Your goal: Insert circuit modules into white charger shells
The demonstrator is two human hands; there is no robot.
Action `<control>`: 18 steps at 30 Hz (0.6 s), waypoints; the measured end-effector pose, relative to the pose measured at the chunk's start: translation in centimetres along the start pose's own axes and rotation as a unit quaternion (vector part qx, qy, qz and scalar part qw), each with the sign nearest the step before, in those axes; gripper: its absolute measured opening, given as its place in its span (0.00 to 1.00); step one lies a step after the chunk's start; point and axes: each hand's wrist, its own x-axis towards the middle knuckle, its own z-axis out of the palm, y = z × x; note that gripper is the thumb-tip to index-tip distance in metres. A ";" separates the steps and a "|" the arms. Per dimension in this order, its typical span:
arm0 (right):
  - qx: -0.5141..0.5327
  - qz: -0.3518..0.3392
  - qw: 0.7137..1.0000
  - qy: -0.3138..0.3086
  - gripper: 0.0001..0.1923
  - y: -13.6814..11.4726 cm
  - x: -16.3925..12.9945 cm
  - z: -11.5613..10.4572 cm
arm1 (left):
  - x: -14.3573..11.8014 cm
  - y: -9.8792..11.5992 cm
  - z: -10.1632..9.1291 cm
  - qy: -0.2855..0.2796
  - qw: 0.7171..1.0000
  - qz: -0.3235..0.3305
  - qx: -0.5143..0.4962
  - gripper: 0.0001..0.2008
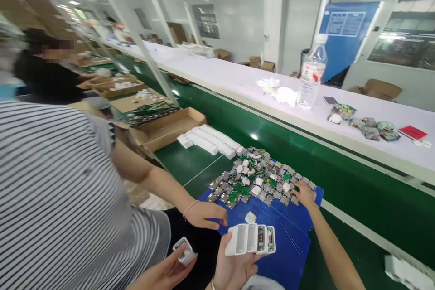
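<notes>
Head view, the only one. Four white cases [250, 239] side by side in the left hand [235, 268], near middle, above the blue mat [281, 266]. Open ends face the camera; the two right-hand cases show parts inside. Left hand wrapped under and around the row, fingers curled, thumb along the left side.

Handling, by judgement: cases light, stiff, likely smooth plastic; best gripped by the outer walls, with even pressure so the row does not slide apart. Circuit boards [260, 177], heaped at the far side of the mat, look light and fragile; take by the edges.

Right hand [305, 194] at the right end of the heap, fingers reaching down among the boards, partly spread; cannot tell whether one is pinched.

Left: co-worker in striped shirt [64, 190], one hand holding another white case [188, 257]. Thin rods [291, 241] on the mat, right of the cases.
</notes>
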 end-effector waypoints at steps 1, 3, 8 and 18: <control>0.015 -0.006 1.000 0.020 0.16 0.1 -0.7 0.0 | -0.2 0.1 -0.1 -0.001 1.000 0.000 -0.002 0.22; 0.053 -0.008 0.997 0.062 0.21 0.4 -2.2 0.0 | -0.4 0.1 -0.6 -0.010 1.000 -0.008 -0.005 0.28; 0.185 0.034 0.973 0.135 0.37 1.9 -5.3 0.6 | 0.0 -0.6 -2.8 -0.092 0.995 -0.031 0.017 0.39; 0.387 0.339 0.851 -0.108 0.22 1.6 -13.4 7.7 | -2.7 -1.8 -3.1 -0.133 0.990 0.028 0.045 0.38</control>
